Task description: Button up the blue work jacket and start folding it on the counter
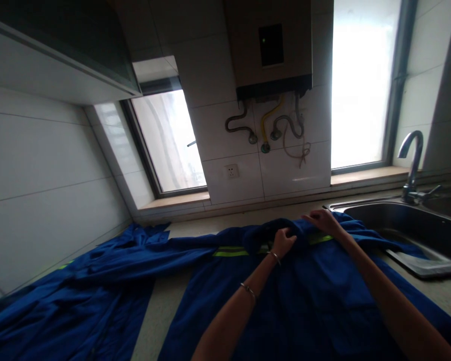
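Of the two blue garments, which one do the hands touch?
The blue garment beside the sink: left hand and right hand are on its far end; the other garment lies farther left.

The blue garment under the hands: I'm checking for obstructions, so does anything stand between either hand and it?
Nothing visible does. The left hand is at the collar of the blue garment, and the right hand is at its far edge. The sink lies off to the right.
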The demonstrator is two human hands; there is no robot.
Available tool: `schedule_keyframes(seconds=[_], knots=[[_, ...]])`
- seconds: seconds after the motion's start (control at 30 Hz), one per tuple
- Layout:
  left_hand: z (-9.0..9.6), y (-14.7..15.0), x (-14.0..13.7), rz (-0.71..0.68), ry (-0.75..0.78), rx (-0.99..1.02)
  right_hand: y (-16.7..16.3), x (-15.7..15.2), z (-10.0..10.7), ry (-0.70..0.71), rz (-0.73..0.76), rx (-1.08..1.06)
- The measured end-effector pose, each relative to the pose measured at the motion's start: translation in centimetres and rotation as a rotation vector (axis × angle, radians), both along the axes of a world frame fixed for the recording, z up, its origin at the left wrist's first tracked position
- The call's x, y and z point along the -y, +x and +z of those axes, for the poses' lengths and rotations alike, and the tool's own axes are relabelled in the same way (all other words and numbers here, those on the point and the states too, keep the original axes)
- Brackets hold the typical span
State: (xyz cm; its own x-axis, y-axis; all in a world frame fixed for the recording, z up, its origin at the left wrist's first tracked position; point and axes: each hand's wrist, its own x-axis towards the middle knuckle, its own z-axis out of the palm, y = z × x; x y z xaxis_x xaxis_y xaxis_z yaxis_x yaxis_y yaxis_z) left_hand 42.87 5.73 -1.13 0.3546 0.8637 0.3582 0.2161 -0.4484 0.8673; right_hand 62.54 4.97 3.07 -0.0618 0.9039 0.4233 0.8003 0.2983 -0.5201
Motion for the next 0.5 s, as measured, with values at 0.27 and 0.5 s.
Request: schedule_keyframes(seconds=[0.27, 0.5], knots=[[0.6, -3.5, 3.5, 0.288, 0.368, -0.458, -5.9, 2.9, 1.1, 0.257, -0.005, 0.402], [4.5, -9.9, 2.6, 0.625, 0.661, -1.008, -7.2, 2.9, 0.7, 0.150, -0.181, 0.405]])
